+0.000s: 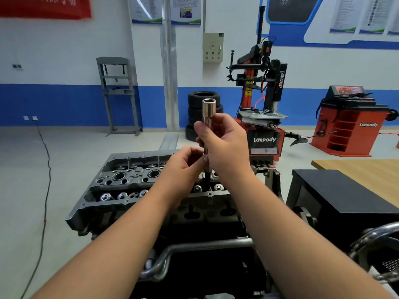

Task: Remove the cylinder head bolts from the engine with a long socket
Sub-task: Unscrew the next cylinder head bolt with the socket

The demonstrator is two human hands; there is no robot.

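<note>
The right hand (224, 145) grasps a long chrome socket (208, 111) around its middle, holding it upright above the engine, open hex end pointing up and clear of the fingers. Below the fist the tool narrows to a dark shank (208, 176) that runs down toward the cylinder head (129, 178); whether its tip is seated on a bolt cannot be told, since the hands hide the spot. The left hand (183, 162) is curled just beside the lower part of the tool, fingertips pinching it right under the right hand.

The cylinder head sits uncovered on the engine block (194, 214), its near edge running left to right beneath both forearms. Spark plug wells (119, 176) and valve springs (105, 197) show on the left half, which lies open and unobstructed. A bent metal pipe (194, 248) crosses below the block.

To the right, a black box (345, 195) stands near the engine, with a wooden tabletop (367, 171) behind it. Bare grey floor (64, 158) spreads to the left, crossed by a black cable (46, 180). Farther back stand a stack of tires (199, 98), a red tire changer (261, 100), a red wheel balancer (354, 124) and a grey shop press (117, 93) against the blue and white wall.
</note>
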